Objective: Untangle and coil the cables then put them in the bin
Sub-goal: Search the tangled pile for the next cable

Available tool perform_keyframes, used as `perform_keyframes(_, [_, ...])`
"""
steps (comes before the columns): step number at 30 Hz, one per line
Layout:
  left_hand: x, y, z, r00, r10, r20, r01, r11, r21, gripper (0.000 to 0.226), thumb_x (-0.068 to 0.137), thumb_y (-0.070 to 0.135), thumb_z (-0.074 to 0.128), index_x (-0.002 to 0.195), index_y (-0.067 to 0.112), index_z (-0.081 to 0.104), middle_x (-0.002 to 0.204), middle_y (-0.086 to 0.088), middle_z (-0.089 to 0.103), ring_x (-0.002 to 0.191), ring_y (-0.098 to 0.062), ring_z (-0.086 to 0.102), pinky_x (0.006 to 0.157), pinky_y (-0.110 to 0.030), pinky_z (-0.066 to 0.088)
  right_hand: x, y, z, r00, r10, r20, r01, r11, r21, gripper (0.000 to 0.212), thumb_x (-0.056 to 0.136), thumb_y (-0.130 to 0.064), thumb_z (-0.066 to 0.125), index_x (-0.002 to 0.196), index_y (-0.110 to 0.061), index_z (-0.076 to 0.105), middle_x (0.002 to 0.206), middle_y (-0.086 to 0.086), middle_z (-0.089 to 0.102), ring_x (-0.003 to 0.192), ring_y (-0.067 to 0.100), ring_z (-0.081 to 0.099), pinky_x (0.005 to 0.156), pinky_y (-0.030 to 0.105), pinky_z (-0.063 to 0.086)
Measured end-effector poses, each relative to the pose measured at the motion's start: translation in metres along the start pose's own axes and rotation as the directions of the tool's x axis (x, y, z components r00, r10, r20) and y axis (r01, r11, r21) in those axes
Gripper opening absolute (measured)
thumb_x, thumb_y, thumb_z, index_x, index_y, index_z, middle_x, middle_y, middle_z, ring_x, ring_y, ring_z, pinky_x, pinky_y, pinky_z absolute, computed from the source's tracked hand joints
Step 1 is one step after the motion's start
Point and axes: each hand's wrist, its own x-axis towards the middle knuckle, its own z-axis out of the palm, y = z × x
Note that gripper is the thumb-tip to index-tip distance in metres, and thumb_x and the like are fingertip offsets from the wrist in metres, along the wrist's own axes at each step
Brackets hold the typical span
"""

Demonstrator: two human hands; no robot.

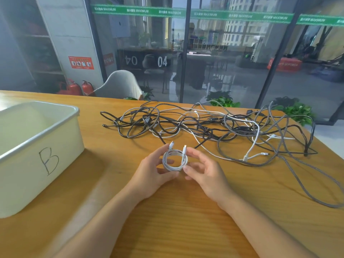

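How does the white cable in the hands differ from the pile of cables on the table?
The white cable is wound into a small neat coil; the pile is a loose tangle. The coil is held by the left hand and right hand; the pile lies untouched. The coil is all white; the pile mixes black, grey and white. Neither is in the bin.

The coiled cable [175, 160] at centre frame is plain white, as are its two plugs. Behind it, the tangle of cables [214, 127] mixes glossy black cords, white ones, and braided ones in a grey-and-black woven fleck. The table [167, 211] is honey-orange wood with fine darker grain lines. At left, the bin [37, 146] is pale cream, marked with a hand-drawn black letter B [48, 161]. In the upper frame, a green band with white lettering [186, 13] crosses the glass.
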Motion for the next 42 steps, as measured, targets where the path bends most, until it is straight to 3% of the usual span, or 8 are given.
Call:
perform_keyframes(6, [-0.012, -0.026, -0.043, 0.988, -0.03, -0.153, 0.034, 0.999, 0.028, 0.087, 0.078, 0.01, 0.089, 0.153, 0.019, 0.046, 0.137, 0.008, 0.064, 0.12, -0.002, 0.065, 0.091, -0.022, 0.057, 0.018, 0.004, 0.053, 0.997, -0.035, 0.069, 0.044, 0.989, -0.139, 0.056, 0.093, -0.012, 0.073, 0.145, -0.028, 0.059, 0.138, -0.016, 0.063, 0.117, 0.009, 0.068, 0.095, 0.045, 0.06])
perform_keyframes(15, [-0.025, -0.052, -0.106, 0.95, -0.057, -0.306, 0.108, 0.982, 0.153, 0.082, 0.079, 0.028, 0.089, 0.15, 0.029, 0.048, 0.132, 0.017, 0.064, 0.116, 0.008, 0.061, 0.094, -0.013, 0.05, 0.056, 0.001, 0.122, 0.982, -0.092, 0.163, 0.137, 0.948, -0.288, 0.055, 0.098, -0.019, 0.071, 0.149, -0.028, 0.053, 0.139, -0.018, 0.059, 0.114, -0.007, 0.062, 0.095, 0.016, 0.052])
perform_keyframes(21, [-0.023, -0.071, -0.148, 0.914, -0.12, -0.389, 0.224, 0.946, 0.235, 0.083, 0.076, 0.04, 0.09, 0.148, 0.037, 0.047, 0.134, 0.015, 0.063, 0.122, -0.004, 0.06, 0.108, -0.035, 0.049, 0.085, -0.002, 0.156, 0.966, -0.059, 0.252, 0.2, 0.791, -0.578, 0.057, 0.104, -0.051, 0.053, 0.158, -0.042, 0.036, 0.159, -0.017, 0.043, 0.142, 0.009, 0.045, 0.118, 0.041, 0.04])
perform_keyframes(27, [-0.012, -0.079, -0.167, 0.919, -0.086, -0.386, 0.226, 0.916, 0.332, 0.071, 0.078, 0.03, 0.09, 0.139, 0.033, 0.053, 0.112, 0.03, 0.059, 0.099, 0.015, 0.055, 0.087, -0.006, 0.041, 0.103, -0.003, 0.178, 0.921, -0.061, 0.384, 0.344, 0.59, -0.731, 0.055, 0.11, -0.043, 0.04, 0.163, -0.033, 0.027, 0.164, -0.008, 0.038, 0.153, 0.011, 0.03, 0.126, 0.034, 0.019])
perform_keyframes(30, [-0.005, -0.08, -0.174, 0.924, -0.084, -0.374, 0.23, 0.902, 0.365, 0.068, 0.08, 0.03, 0.088, 0.138, 0.032, 0.054, 0.111, 0.031, 0.058, 0.096, 0.008, 0.057, 0.081, 0.001, 0.036, 0.112, 0.0, 0.183, 0.919, -0.054, 0.39, 0.346, 0.584, -0.735, 0.054, 0.111, -0.041, 0.038, 0.163, -0.031, 0.027, 0.165, -0.007, 0.037, 0.154, 0.011, 0.028, 0.127, 0.035, 0.018])
perform_keyframes(35, [0.002, -0.084, -0.181, 0.934, -0.087, -0.346, 0.241, 0.87, 0.431, 0.073, 0.083, 0.04, 0.084, 0.146, 0.025, 0.052, 0.125, 0.02, 0.056, 0.113, -0.001, 0.051, 0.088, -0.002, 0.033, 0.119, 0.004, 0.186, 0.916, -0.068, 0.396, 0.366, 0.548, -0.752, 0.052, 0.112, -0.039, 0.037, 0.162, -0.028, 0.031, 0.166, -0.008, 0.034, 0.154, 0.01, 0.025, 0.125, 0.034, 0.016])
perform_keyframes(38, [0.004, -0.086, -0.179, 0.938, -0.1, -0.333, 0.262, 0.833, 0.487, 0.075, 0.088, 0.046, 0.078, 0.152, 0.022, 0.046, 0.147, 0.007, 0.055, 0.133, -0.013, 0.05, 0.108, -0.023, 0.035, 0.12, 0.007, 0.185, 0.912, -0.067, 0.405, 0.375, 0.534, -0.758, 0.05, 0.112, -0.037, 0.037, 0.161, -0.029, 0.033, 0.166, -0.01, 0.034, 0.155, 0.009, 0.023, 0.126, 0.034, 0.016])
perform_keyframes(42, [0.004, -0.084, -0.176, 0.936, -0.118, -0.332, 0.286, 0.806, 0.518, 0.079, 0.09, 0.049, 0.073, 0.156, 0.019, 0.042, 0.154, 0.002, 0.05, 0.14, -0.017, 0.046, 0.115, -0.031, 0.034, 0.12, 0.007, 0.185, 0.912, -0.069, 0.404, 0.375, 0.538, -0.755, 0.05, 0.112, -0.038, 0.037, 0.161, -0.03, 0.033, 0.166, -0.01, 0.034, 0.155, 0.009, 0.023, 0.126, 0.034, 0.015])
